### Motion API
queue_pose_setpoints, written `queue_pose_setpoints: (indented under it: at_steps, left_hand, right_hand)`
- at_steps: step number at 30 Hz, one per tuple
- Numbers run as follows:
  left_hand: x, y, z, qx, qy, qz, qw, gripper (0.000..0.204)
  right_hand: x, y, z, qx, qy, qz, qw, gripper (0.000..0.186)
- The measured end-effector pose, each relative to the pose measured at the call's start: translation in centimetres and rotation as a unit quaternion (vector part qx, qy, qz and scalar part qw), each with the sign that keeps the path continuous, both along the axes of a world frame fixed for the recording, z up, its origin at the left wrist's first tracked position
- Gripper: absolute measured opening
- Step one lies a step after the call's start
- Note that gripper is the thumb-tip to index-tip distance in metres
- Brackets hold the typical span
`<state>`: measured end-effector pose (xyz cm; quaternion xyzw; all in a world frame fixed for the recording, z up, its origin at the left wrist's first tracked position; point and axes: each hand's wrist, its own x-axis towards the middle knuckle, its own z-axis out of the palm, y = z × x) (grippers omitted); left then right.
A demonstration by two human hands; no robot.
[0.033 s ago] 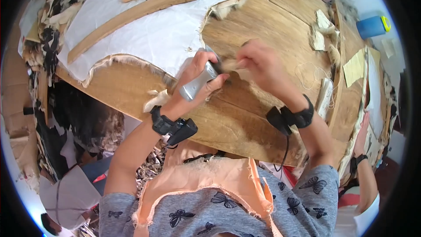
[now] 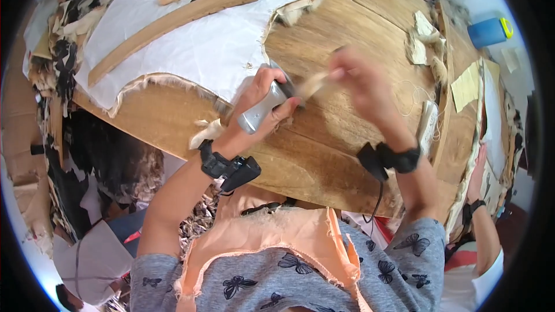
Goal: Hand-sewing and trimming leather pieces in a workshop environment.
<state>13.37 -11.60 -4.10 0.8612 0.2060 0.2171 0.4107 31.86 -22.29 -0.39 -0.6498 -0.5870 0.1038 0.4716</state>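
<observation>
My left hand [image 2: 260,99] is wrapped round a silver-grey tool [image 2: 259,114] with a smooth rounded end; its kind is not clear. It is over the wooden table [image 2: 324,156], beside the edge of a white cloth-like sheet [image 2: 196,40] with a furry rim. To its right, my right hand [image 2: 358,81] is blurred by motion. Its fingers are pinched on a pale, furry-looking strip [image 2: 315,85], which reaches toward the dark far side of the tool. Whether strip and tool touch is smeared.
A curved wooden ruler [image 2: 173,29] lies across the white sheet, near brown and black fur pieces. Scraps [image 2: 425,40], thread [image 2: 413,93] and a blue container [image 2: 485,33] lie to the right. Another person's arm [image 2: 485,231] rests at the far right. Fur scraps [image 2: 63,52] heap at left.
My right hand has moved right, away from the tool, and more of the pale strip shows between the hands. My left hand and the tool stay in place.
</observation>
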Motion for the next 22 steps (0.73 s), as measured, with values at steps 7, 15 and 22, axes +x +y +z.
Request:
queue_pose_setpoints:
  at_steps: [7, 15, 22]
  left_hand:
    - [-0.2, 1.6, 0.4, -0.292, 0.023, -0.025, 0.956, 0.024]
    - [-1.5, 8.1, 4.2, -0.297, 0.128, -0.273, 0.906, 0.021]
    - [-0.9, 8.5, 1.6, -0.24, 0.162, -0.431, 0.855, 0.029]
  right_hand:
    - [0.8, -4.7, 2.6, -0.074, -0.194, -0.21, 0.956, 0.026]
    - [-9.5, -3.7, 0.0, -0.108, -0.186, -0.182, 0.959, 0.017]
    - [-13.9, -1.6, -2.3, -0.131, -0.19, -0.141, 0.963, 0.017]
